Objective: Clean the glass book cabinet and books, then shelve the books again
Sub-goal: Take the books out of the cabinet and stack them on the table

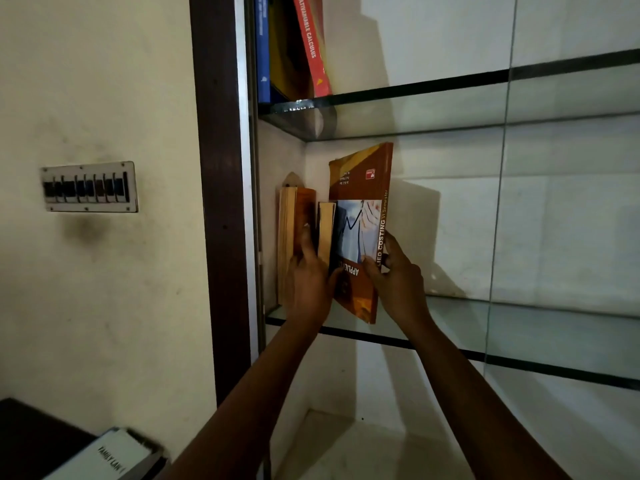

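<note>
Upside down, the orange costing book (360,188) stands beside two shelved books (287,237).

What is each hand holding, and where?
Right hand grips the Applied Costing book low on its spine; left hand presses the shelved books.

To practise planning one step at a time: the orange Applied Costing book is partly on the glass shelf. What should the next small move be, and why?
Probably push the Applied Costing book back and upright against the standing books. It tilts near the front edge of the glass shelf. The right hand grips its spine while the left hand presses on the standing books.
</note>
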